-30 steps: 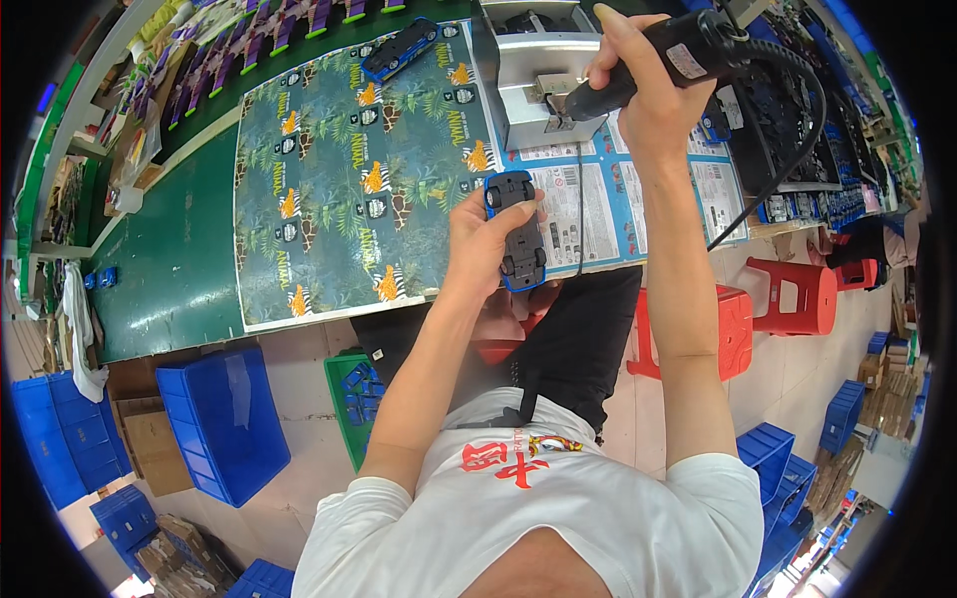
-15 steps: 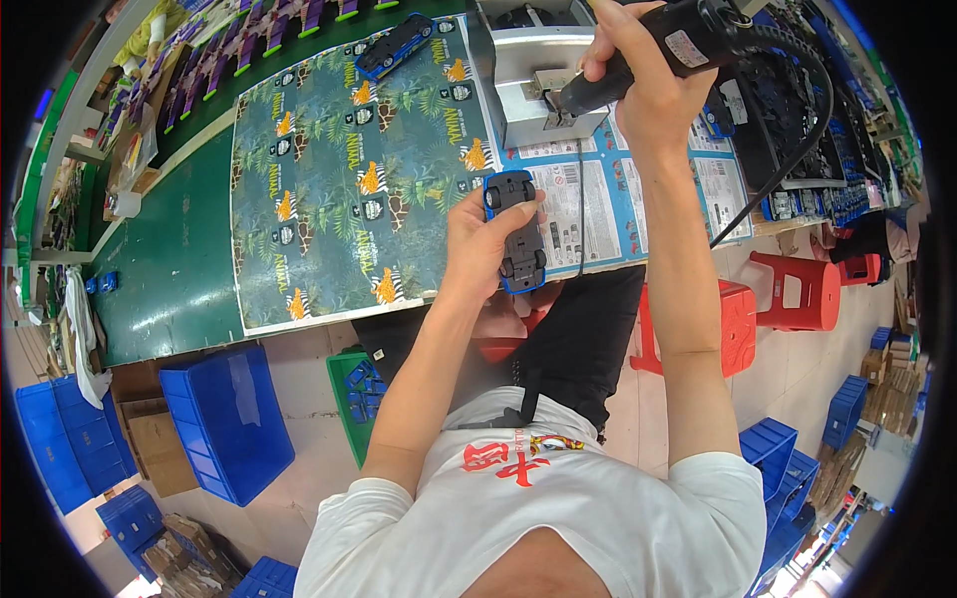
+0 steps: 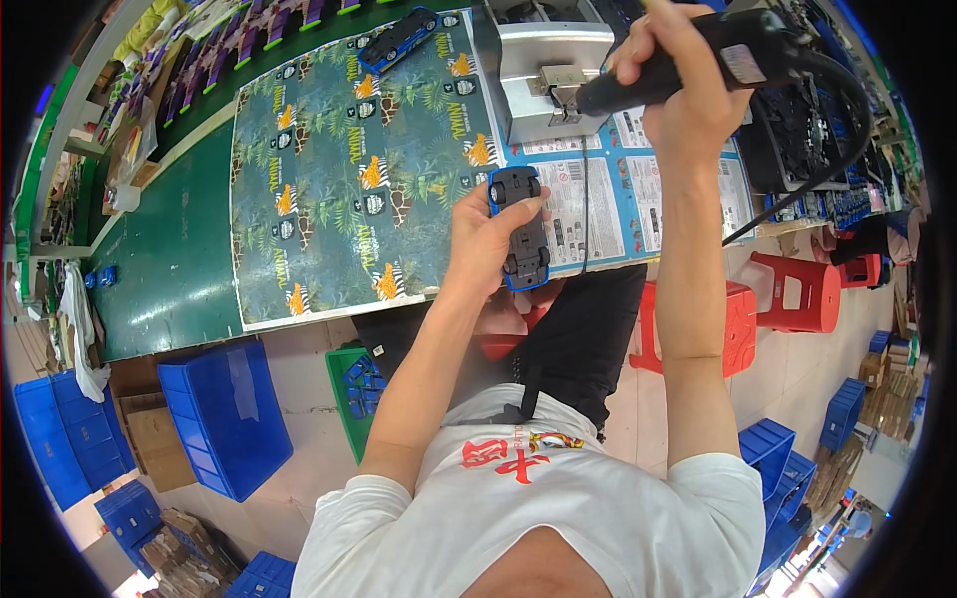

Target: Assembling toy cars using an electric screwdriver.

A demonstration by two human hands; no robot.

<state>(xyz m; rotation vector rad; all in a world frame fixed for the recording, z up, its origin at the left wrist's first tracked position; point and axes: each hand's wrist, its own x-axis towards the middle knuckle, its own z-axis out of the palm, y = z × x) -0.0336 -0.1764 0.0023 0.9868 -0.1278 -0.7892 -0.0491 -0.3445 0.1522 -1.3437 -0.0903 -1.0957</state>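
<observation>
My left hand [image 3: 488,231] grips a blue toy car [image 3: 522,253] turned underside up, its black base facing me and my thumb lying across it. It is held over the front edge of the printed sheets. My right hand [image 3: 688,95] is wrapped round a black electric screwdriver [image 3: 748,60] with a thick cable, held tilted with its front end pointing left. That end is beside the small bracket on a silver metal box [image 3: 543,92], which looks like a screw feeder; whether the bit touches it I cannot tell. Another blue toy car [image 3: 401,40] lies at the back of the animal-print sheet [image 3: 329,199].
Black trays [image 3: 797,149] of car parts stand at the right of the green table [image 3: 169,269]. A thin cord [image 3: 585,214] hangs over the front edge. Below are red stools [image 3: 738,324], a blue bin [image 3: 224,419] and a green crate [image 3: 344,399] holding blue pieces.
My right hand has drawn the screwdriver a little to the right, away from the bracket on the metal box. My left hand keeps the car in nearly the same place.
</observation>
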